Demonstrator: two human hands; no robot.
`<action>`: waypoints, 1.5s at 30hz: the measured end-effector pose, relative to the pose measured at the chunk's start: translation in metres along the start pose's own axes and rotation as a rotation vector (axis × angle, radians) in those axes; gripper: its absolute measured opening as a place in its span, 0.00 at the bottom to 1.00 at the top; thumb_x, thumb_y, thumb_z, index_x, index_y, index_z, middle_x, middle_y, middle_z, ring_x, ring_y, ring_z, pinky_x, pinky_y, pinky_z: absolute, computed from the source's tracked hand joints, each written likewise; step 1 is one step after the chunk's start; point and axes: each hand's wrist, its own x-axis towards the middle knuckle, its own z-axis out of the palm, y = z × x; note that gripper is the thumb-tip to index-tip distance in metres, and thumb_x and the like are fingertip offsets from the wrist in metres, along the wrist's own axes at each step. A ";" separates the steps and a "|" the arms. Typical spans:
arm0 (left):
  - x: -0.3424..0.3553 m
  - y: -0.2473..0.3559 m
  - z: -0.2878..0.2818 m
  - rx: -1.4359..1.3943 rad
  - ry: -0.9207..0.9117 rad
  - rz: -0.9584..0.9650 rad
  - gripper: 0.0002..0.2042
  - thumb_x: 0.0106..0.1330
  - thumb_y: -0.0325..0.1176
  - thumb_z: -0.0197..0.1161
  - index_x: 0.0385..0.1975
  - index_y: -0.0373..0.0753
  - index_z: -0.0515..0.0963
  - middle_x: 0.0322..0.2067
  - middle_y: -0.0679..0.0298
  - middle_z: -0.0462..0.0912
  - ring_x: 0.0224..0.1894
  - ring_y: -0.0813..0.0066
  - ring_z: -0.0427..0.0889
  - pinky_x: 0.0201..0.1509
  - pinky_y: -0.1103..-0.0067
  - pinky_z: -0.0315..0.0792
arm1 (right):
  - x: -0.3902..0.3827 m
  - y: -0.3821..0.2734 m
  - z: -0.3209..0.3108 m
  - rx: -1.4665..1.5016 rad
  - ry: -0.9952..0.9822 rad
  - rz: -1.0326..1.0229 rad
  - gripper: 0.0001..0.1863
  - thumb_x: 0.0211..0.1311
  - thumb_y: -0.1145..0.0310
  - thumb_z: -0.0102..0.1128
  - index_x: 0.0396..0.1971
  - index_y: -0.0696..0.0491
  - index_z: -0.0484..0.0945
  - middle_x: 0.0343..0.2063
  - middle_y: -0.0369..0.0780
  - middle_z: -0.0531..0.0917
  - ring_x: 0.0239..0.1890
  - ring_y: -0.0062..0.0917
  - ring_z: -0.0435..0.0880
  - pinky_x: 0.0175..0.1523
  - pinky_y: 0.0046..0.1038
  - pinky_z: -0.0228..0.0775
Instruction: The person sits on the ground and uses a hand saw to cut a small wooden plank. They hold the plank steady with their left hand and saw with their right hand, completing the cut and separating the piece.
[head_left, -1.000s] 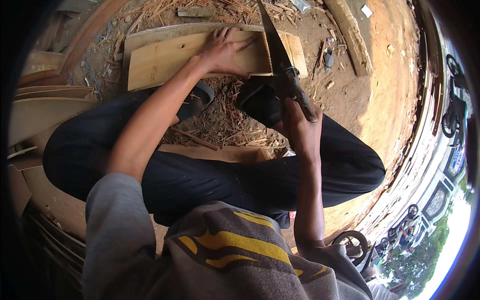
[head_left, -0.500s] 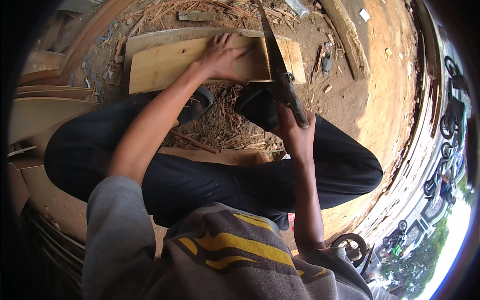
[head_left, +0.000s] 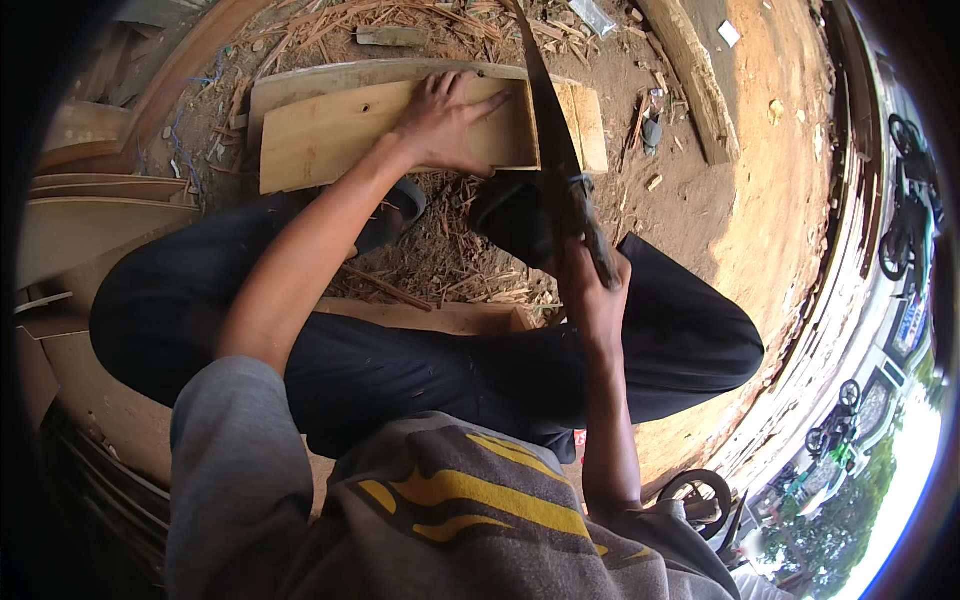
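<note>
A pale wooden board lies crosswise in front of me, on top of another, greyer board. My left hand presses down on the pale board with its fingers spread. To its right, a handsaw stands across the board near its right end, its blade pointing away from me. My right hand is wrapped round the saw's dark handle. Right of the blade shows a short end piece of the board. The saw blade hides part of the cut line.
My dark sandals rest close below the board. Wood scraps and splinters litter the dirt ground. A thick plank lies at the right. Curved wooden panels are stacked at the left, and motorcycles stand far right.
My right hand has drawn the saw toward me, so the handle sits lower. The pale board has shifted very slightly. My left hand stays spread on it.
</note>
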 end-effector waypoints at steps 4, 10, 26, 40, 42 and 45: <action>-0.001 -0.001 0.004 0.009 -0.044 -0.011 0.54 0.34 0.71 0.66 0.67 0.57 0.57 0.64 0.39 0.52 0.67 0.39 0.51 0.68 0.50 0.45 | -0.036 0.004 -0.010 -0.110 0.014 -0.056 0.09 0.62 0.70 0.53 0.28 0.62 0.75 0.17 0.29 0.69 0.23 0.09 0.64 0.26 0.19 0.57; 0.004 -0.002 0.001 -0.001 -0.007 -0.013 0.50 0.34 0.61 0.71 0.64 0.51 0.65 0.63 0.43 0.55 0.66 0.42 0.52 0.68 0.53 0.48 | 0.033 -0.019 0.020 -0.088 0.000 -0.038 0.13 0.62 0.68 0.55 0.21 0.59 0.69 0.15 0.29 0.66 0.21 0.11 0.61 0.24 0.22 0.55; 0.004 -0.002 0.001 -0.028 -0.027 -0.016 0.52 0.34 0.64 0.70 0.66 0.53 0.60 0.64 0.41 0.53 0.67 0.41 0.51 0.69 0.53 0.48 | 0.009 -0.010 0.008 -0.017 0.039 -0.040 0.12 0.62 0.68 0.55 0.21 0.59 0.72 0.14 0.28 0.67 0.19 0.09 0.62 0.22 0.21 0.54; 0.003 -0.003 0.005 -0.048 0.002 -0.005 0.53 0.33 0.63 0.70 0.66 0.54 0.59 0.64 0.43 0.54 0.67 0.42 0.51 0.69 0.53 0.48 | -0.014 0.003 -0.006 -0.064 0.016 -0.046 0.11 0.62 0.68 0.54 0.24 0.60 0.73 0.17 0.29 0.68 0.21 0.09 0.64 0.25 0.19 0.56; 0.000 0.001 0.002 -0.031 -0.018 -0.049 0.52 0.33 0.62 0.70 0.66 0.55 0.59 0.64 0.43 0.54 0.66 0.42 0.52 0.69 0.53 0.48 | -0.033 0.004 -0.011 -0.083 -0.004 -0.054 0.10 0.62 0.69 0.53 0.25 0.60 0.74 0.18 0.29 0.69 0.23 0.09 0.64 0.26 0.18 0.57; -0.001 0.004 -0.003 0.009 -0.037 -0.059 0.52 0.34 0.61 0.70 0.66 0.54 0.60 0.64 0.44 0.55 0.66 0.42 0.52 0.69 0.53 0.49 | -0.023 0.004 -0.001 -0.081 0.007 -0.063 0.10 0.63 0.70 0.53 0.25 0.60 0.73 0.18 0.29 0.68 0.22 0.10 0.63 0.26 0.19 0.56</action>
